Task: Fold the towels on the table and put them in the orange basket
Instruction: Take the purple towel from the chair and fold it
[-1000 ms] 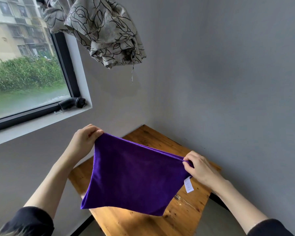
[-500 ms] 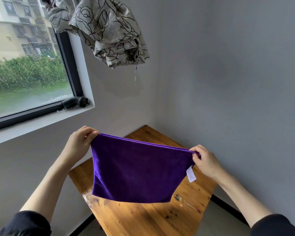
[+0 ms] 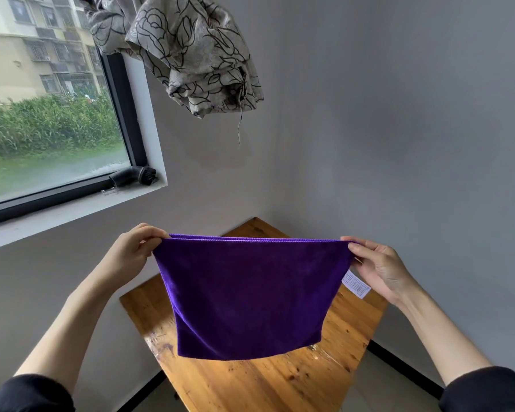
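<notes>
While you hold it up in front of you, the deep purple, plush microfibre towel [image 3: 250, 295] hangs in the air above the wooden table [image 3: 280, 382], doubled over so that two hemmed edges run side by side along its taut top line. Your left hand [image 3: 131, 254], at nine o'clock from the cloth's middle, pinches the upper left corner between thumb and curled fingers. Your right hand [image 3: 378, 269], at three o'clock, grips the upper right corner the same way, thumb on the near side and fingertips folded over the hem. Both hands are clamped on the towel, well apart from each other, with the top edge stretched nearly level between them. A small white care label [image 3: 356, 284] sticks out from the cloth's right side, just beside your right palm.

Below the fold, the cloth's lower edge hangs free, clear of the tabletop; the bare varnished planks show at six o'clock beneath it. At eleven o'clock from the towel a window with a dark frame [image 3: 122, 114] looks out on greenery and a pale building, and a small black brush-like object [image 3: 133, 176] lies on its sill. A grey curtain printed with black rose outlines [image 3: 191, 52] is bunched up at twelve o'clock. The orange basket is out of view.
</notes>
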